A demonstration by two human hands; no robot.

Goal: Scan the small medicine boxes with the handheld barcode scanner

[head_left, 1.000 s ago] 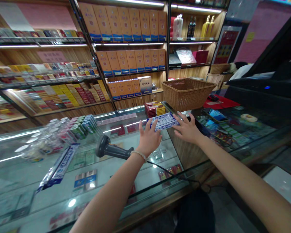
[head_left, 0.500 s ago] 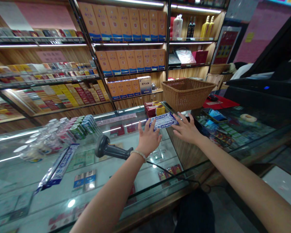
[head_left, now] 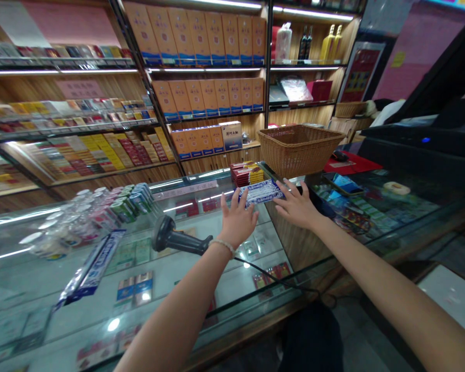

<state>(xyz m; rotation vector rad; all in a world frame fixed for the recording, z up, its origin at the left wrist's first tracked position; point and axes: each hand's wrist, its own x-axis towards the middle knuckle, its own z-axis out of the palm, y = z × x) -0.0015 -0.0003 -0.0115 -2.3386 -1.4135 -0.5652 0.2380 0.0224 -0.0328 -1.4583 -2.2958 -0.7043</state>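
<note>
A long blue-and-white foil packet (head_left: 262,191) lies across the glass counter (head_left: 170,299). At its left end is my left hand (head_left: 237,221), palm down with the fingers spread, fingertips on or just beside the wrapper. My right hand (head_left: 297,205) rests at the packet's right end, its fingers also stretched out and apart. Right behind the packet sits a stack of red-and-yellow packs (head_left: 246,173). A dark grey barcode scanner (head_left: 182,238) lies on the glass left of my left wrist, its cable running under my arm. What the packet holds is not visible.
Similar blue-and-silver packets (head_left: 95,268) lie at left, near rows of small jars and bottles (head_left: 89,217). A wicker basket (head_left: 300,152) stands at the back, with a phone (head_left: 343,183) to its right. A dark monitor (head_left: 430,129) rises at far right. Stocked shelves (head_left: 209,72) line the wall.
</note>
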